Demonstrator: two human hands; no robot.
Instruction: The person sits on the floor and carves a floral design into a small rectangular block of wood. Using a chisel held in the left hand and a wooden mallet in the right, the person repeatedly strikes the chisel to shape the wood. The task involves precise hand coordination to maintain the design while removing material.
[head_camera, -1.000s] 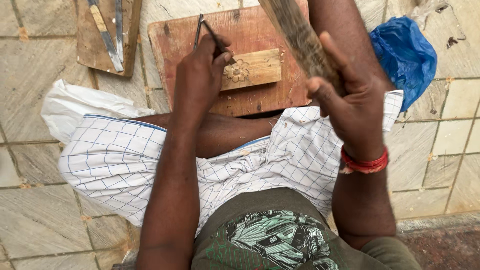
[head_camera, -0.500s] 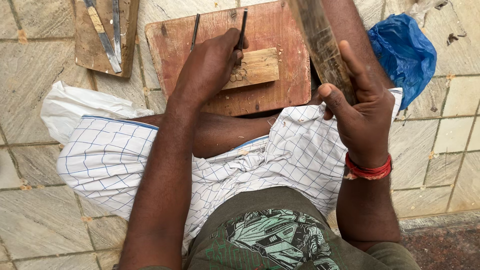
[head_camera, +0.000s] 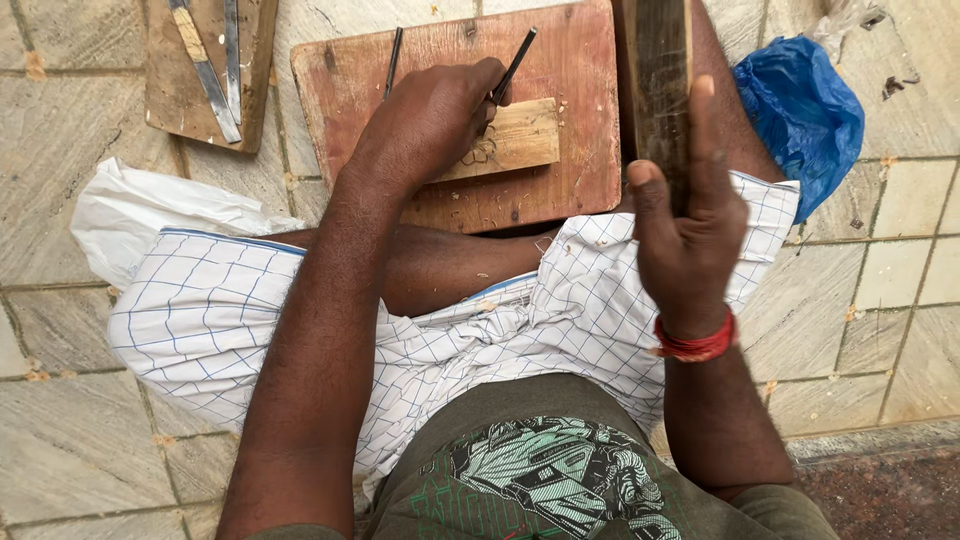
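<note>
My left hand (head_camera: 425, 125) grips a thin dark metal chisel (head_camera: 513, 66) and holds its tip on a small pale wood block (head_camera: 520, 138) with a carved pattern. The block lies on a reddish wooden board (head_camera: 560, 60) on the tiled floor. A second thin chisel (head_camera: 393, 62) lies on the board just left of my hand. My right hand (head_camera: 685, 235), with a red thread band at the wrist, holds a long dark wooden mallet stick (head_camera: 658, 90) upright, raised above the board's right edge.
A smaller wooden board (head_camera: 170, 90) with flat metal tools (head_camera: 205, 70) lies at the upper left. A white plastic bag (head_camera: 150, 215) sits left of my checked cloth wrap. A blue plastic bag (head_camera: 800, 115) is at the right. The floor is stone tile.
My left hand has shifted the chisel rightward onto the carved block. My right hand has swung the wooden stick from a tilted position to more upright.
</note>
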